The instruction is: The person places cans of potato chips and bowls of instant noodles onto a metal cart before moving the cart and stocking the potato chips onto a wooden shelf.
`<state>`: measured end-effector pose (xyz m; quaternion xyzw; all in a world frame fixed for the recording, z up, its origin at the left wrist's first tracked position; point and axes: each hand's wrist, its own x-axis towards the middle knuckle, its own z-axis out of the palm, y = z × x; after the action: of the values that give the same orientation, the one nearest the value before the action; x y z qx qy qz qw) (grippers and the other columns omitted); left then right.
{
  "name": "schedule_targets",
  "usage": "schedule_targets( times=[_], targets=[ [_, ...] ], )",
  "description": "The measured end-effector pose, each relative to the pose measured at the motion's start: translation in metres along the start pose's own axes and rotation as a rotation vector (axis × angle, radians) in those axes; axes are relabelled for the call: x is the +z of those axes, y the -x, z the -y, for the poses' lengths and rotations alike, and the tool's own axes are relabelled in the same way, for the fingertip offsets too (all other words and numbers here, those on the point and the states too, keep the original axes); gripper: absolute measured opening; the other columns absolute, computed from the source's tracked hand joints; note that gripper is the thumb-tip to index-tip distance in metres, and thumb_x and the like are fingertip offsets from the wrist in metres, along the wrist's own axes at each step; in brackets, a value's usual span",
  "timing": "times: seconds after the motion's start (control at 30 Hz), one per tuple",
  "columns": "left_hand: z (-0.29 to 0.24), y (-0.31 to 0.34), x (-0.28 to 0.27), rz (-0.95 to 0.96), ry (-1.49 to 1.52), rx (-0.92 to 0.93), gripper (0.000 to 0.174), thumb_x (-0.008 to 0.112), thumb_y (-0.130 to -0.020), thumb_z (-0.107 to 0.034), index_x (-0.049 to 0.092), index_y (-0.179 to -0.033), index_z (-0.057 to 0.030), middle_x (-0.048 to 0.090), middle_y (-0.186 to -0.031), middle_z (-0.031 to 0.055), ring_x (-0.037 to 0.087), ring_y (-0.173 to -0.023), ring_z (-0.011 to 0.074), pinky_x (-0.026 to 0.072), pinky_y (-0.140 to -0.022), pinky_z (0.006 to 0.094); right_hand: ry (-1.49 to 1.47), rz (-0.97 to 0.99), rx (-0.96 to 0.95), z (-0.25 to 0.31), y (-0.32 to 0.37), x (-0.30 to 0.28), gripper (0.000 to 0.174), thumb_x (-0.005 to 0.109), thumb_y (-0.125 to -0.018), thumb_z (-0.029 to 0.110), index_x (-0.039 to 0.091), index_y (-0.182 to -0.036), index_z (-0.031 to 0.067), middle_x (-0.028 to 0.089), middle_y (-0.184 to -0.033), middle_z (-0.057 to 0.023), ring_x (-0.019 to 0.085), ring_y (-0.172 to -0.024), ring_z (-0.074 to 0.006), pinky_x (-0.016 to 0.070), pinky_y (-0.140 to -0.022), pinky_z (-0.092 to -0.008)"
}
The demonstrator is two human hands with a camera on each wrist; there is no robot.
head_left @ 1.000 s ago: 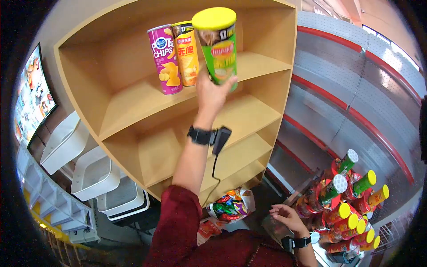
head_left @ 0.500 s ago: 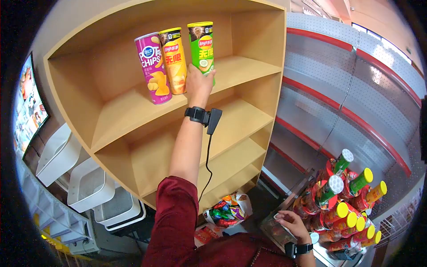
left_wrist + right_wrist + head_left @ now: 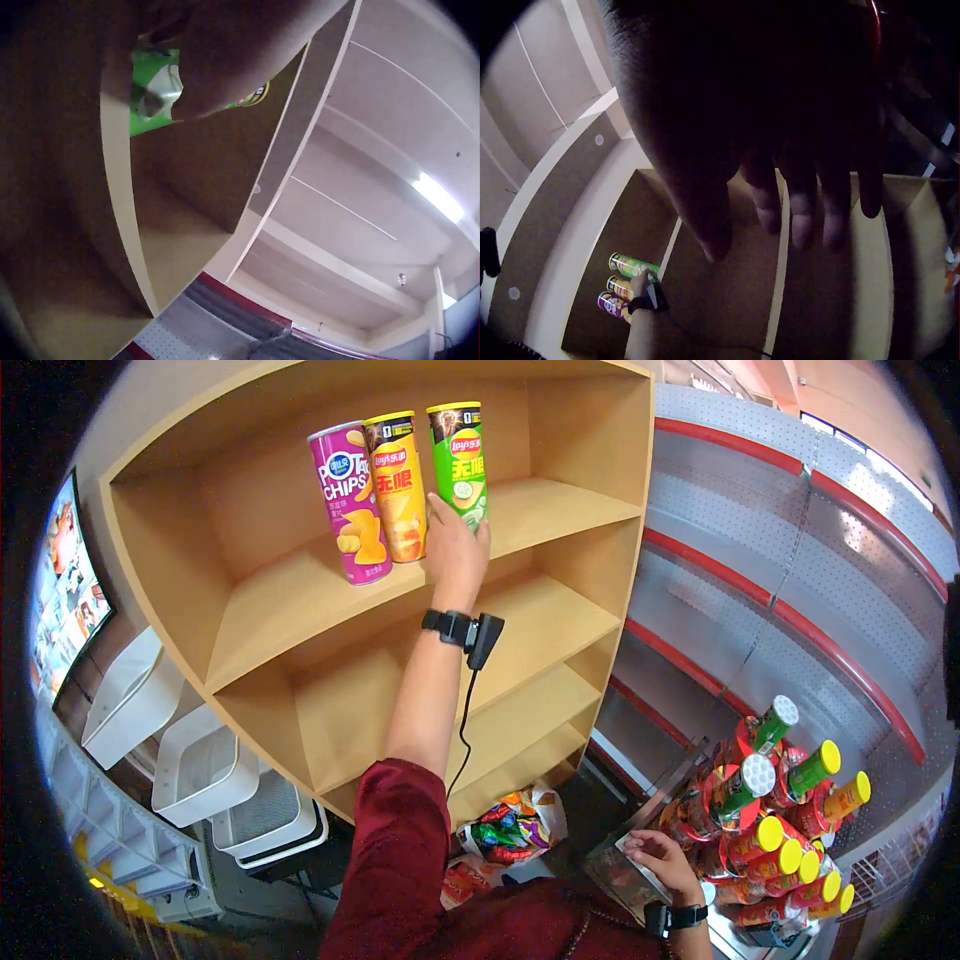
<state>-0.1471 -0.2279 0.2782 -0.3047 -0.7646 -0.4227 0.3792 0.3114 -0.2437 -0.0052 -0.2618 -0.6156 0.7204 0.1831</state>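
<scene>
A green chip can [image 3: 459, 465] with a yellow lid stands upright on the top shelf. My left hand [image 3: 458, 560] is at its lower front, with a straight forefinger along the left side and the thumb by the right; the can's base is hidden behind it. In the left wrist view the green can [image 3: 154, 105] shows beyond the dark hand. Left of it stand a yellow chip can [image 3: 397, 485] and a purple chip can [image 3: 348, 505]. Down at the lower right, my right hand [image 3: 665, 860] hangs with loose fingers and holds nothing.
The wooden shelf unit [image 3: 560, 520] has several levels. A cluster of chip cans and red-lidded jars [image 3: 770, 850] stands at the lower right, before a grey metal rack [image 3: 790, 550]. White baskets [image 3: 205, 770] are on the left. A bag of colourful packets [image 3: 515, 825] sits below the shelves.
The green can came down from in front of the shelf to stand beside the yellow can. My left hand has since slid lower, showing more of its label. The right hand hardly moved.
</scene>
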Motion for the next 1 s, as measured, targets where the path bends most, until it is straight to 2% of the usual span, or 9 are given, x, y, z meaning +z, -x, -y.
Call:
schedule_targets(
  times=[0.13, 0.2, 0.23, 0.3, 0.5, 0.77, 0.83, 0.93, 1.0],
  targets=[
    [0.004, 0.021, -0.028, 0.071, -0.07, 0.106, 0.074, 0.064, -0.08, -0.03, 0.029, -0.133, 0.0069, 0.046, -0.121, 0.0285, 0.05, -0.108, 0.0379, 0.0431, -0.09, 0.0449, 0.009, 0.009, 0.034, 0.005, 0.001, -0.001, 0.04, 0.065, -0.084, 0.011, 0.051, -0.12, 0.003, 0.059, -0.109, -0.007, 0.057, -0.1, -0.0163, 0.0458, -0.089, -0.03],
    [0.012, 0.026, -0.034, -0.168, -0.216, 0.246, 0.074, 0.063, -0.079, -0.03, 0.029, -0.134, 0.0052, 0.039, -0.127, 0.0294, 0.04, -0.118, 0.0412, 0.0375, -0.096, 0.0481, -0.004, 0.022, 0.028, 0.003, 0.001, -0.002, 0.04, 0.065, -0.084, 0.011, 0.051, -0.121, 0.0029, 0.059, -0.109, -0.0072, 0.057, -0.1, -0.0162, 0.0458, -0.089, -0.03],
    [0.018, 0.025, -0.033, -0.168, -0.219, 0.246, 0.074, 0.063, -0.079, -0.03, 0.029, -0.134, 0.0052, 0.039, -0.127, 0.0294, 0.04, -0.118, 0.0412, 0.0375, -0.096, 0.0481, -0.018, 0.031, 0.024, 0.002, 0.001, -0.003, 0.041, 0.065, -0.084, 0.012, 0.05, -0.121, 0.0027, 0.059, -0.11, -0.0073, 0.057, -0.1, -0.0161, 0.0458, -0.089, -0.03],
    [0.03, 0.022, -0.027, -0.218, -0.204, 0.195, 0.075, 0.063, -0.079, -0.031, 0.028, -0.136, 0.0032, 0.026, -0.138, 0.0303, 0.028, -0.127, 0.0435, 0.031, -0.101, 0.0494, 0.004, 0.039, 0.026, 0.001, 0.0, -0.003, 0.041, 0.065, -0.084, 0.012, 0.05, -0.121, 0.0025, 0.059, -0.11, -0.0074, 0.057, -0.1, -0.0159, 0.0459, -0.088, -0.0299],
    [0.022, 0.023, -0.029, -0.041, -0.294, 0.1, 0.078, 0.061, -0.08, -0.036, 0.026, -0.138, 0.0022, 0.02, -0.141, 0.032, 0.026, -0.129, 0.0433, 0.0291, -0.102, 0.0501, 0.028, 0.068, 0.007, -0.007, -0.004, -0.005, 0.042, 0.065, -0.084, 0.012, 0.049, -0.122, 0.003, 0.059, -0.112, -0.0079, 0.057, -0.1, -0.0152, 0.0461, -0.088, -0.0299],
    [0.021, 0.023, -0.028, -0.039, -0.345, 0.109, 0.08, 0.062, -0.079, -0.037, 0.025, -0.138, 0.0023, 0.02, -0.141, 0.0321, 0.027, -0.129, 0.0426, 0.0291, -0.101, 0.0503, -0.001, 0.065, 0.003, -0.007, -0.001, -0.004, 0.043, 0.066, -0.083, 0.012, 0.049, -0.122, 0.0048, 0.059, -0.112, -0.0074, 0.057, -0.098, -0.0152, 0.0461, -0.086, -0.0289],
    [0.021, 0.023, -0.03, -0.025, -0.347, 0.099, 0.08, 0.062, -0.079, -0.037, 0.025, -0.138, 0.0024, 0.02, -0.141, 0.032, 0.027, -0.129, 0.0425, 0.0289, -0.102, 0.0498, -0.003, 0.052, 0.065, -0.001, 0.002, -0.003, 0.044, 0.066, -0.083, 0.014, 0.049, -0.122, 0.0053, 0.059, -0.113, -0.0068, 0.057, -0.099, -0.0154, 0.0463, -0.085, -0.029],
    [0.023, 0.024, -0.029, -0.025, -0.339, 0.106, 0.08, 0.062, -0.079, -0.036, 0.025, -0.138, 0.0023, 0.018, -0.142, 0.0319, 0.027, -0.13, 0.0423, 0.0275, -0.103, 0.0493, -0.001, 0.066, 0.022, -0.006, 0.0, -0.005, 0.044, 0.067, -0.083, 0.015, 0.05, -0.123, 0.0056, 0.059, -0.113, -0.0064, 0.057, -0.098, -0.0151, 0.0471, -0.084, -0.0293],
    [0.027, 0.026, -0.028, -0.083, -0.194, 0.163, 0.08, 0.063, -0.078, -0.032, 0.024, -0.139, 0.0024, 0.017, -0.142, 0.03, 0.025, -0.13, 0.0418, 0.0252, -0.105, 0.0496, 0.021, 0.067, 0.021, -0.006, -0.001, -0.006, 0.045, 0.067, -0.083, 0.015, 0.05, -0.123, 0.0056, 0.059, -0.112, -0.0063, 0.057, -0.098, -0.0151, 0.0471, -0.084, -0.0293]
  ],
)
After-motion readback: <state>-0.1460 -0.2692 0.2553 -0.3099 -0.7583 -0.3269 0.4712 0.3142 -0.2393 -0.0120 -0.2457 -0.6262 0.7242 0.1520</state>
